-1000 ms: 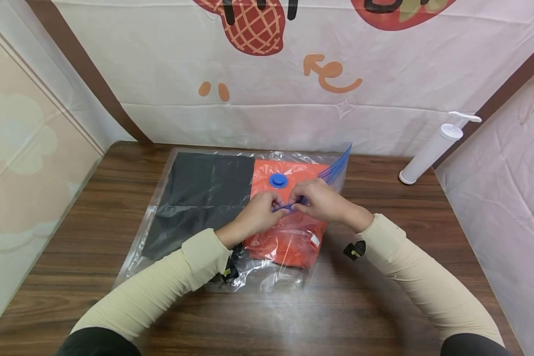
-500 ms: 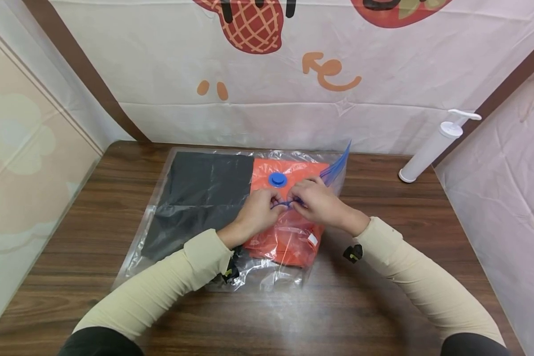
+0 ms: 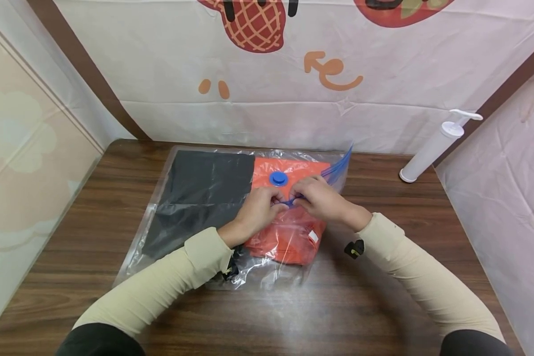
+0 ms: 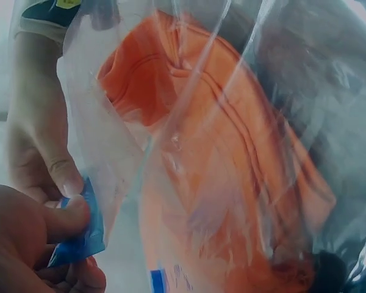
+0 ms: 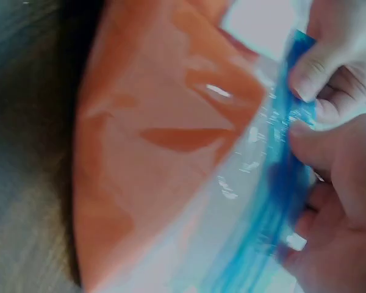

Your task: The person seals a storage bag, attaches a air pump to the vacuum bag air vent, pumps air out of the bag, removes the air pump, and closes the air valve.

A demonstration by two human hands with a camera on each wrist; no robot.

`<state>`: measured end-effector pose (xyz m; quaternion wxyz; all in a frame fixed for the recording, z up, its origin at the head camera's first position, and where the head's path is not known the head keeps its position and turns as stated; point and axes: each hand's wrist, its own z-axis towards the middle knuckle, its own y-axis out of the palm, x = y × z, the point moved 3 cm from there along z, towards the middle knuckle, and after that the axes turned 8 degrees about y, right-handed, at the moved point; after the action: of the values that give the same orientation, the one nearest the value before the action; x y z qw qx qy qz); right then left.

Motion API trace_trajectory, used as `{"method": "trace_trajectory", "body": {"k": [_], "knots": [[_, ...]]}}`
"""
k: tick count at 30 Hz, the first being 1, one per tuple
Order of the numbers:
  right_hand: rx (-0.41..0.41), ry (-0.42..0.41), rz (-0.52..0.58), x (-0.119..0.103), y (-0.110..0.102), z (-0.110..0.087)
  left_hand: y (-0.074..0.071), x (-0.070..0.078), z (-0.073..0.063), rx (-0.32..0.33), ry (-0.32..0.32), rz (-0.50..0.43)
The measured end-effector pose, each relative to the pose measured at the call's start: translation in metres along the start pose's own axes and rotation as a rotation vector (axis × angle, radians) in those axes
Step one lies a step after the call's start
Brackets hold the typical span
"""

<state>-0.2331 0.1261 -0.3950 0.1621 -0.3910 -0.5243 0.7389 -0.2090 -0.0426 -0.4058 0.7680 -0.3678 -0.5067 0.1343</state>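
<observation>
A clear vacuum storage bag (image 3: 262, 282) with a round blue valve (image 3: 278, 178) lies on the table. Inside it are a folded dark cloth (image 3: 209, 178) and a folded orange garment (image 3: 289, 242) with a small white label. My left hand (image 3: 259, 208) pinches the bag's blue zip edge (image 4: 88, 229) between thumb and fingers. Close beside it, my right hand (image 3: 321, 199) pinches the same blue strip (image 5: 287, 159). Beyond the right hand the strip's far end (image 3: 338, 168) sticks up at the back. My fingers hide part of the strip.
A white hand pump (image 3: 429, 151) stands tilted at the table's back right corner. The brown wooden table (image 3: 338, 316) meets a printed cloth backdrop (image 3: 267, 123) at the back, with panels on both sides.
Both hands stay pinched on the blue strip, with only slight shifts of the fingers. The bag, garments and pump stay about where they were.
</observation>
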Motion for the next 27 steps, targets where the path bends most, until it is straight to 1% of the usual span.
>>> {"method": "trace_trajectory", "body": {"k": [2, 4, 9, 12, 16, 21, 27], "knots": [[0.013, -0.016, -0.023, -0.001, 0.003, 0.0, 0.0, 0.0, 0.0, 0.012, 0.007, 0.009], [0.022, -0.02, -0.027, -0.001, 0.003, 0.0, -0.001, -0.001, 0.001, 0.01, 0.01, 0.01], [0.005, 0.019, 0.015, 0.005, -0.002, 0.0, 0.001, -0.004, 0.003, -0.038, 0.004, 0.013], [-0.007, 0.038, 0.006, 0.009, -0.005, -0.001, 0.001, -0.003, 0.003, -0.064, -0.02, 0.031], [-0.005, 0.035, -0.012, 0.011, -0.006, -0.002, 0.002, 0.001, 0.002, -0.086, -0.056, 0.059], [0.014, 0.031, -0.008, 0.011, -0.005, -0.002, 0.005, 0.005, 0.003, -0.075, -0.047, 0.051], [0.012, 0.029, 0.0, 0.01, -0.004, -0.003, 0.006, 0.003, 0.004, -0.078, -0.041, 0.049]]}}
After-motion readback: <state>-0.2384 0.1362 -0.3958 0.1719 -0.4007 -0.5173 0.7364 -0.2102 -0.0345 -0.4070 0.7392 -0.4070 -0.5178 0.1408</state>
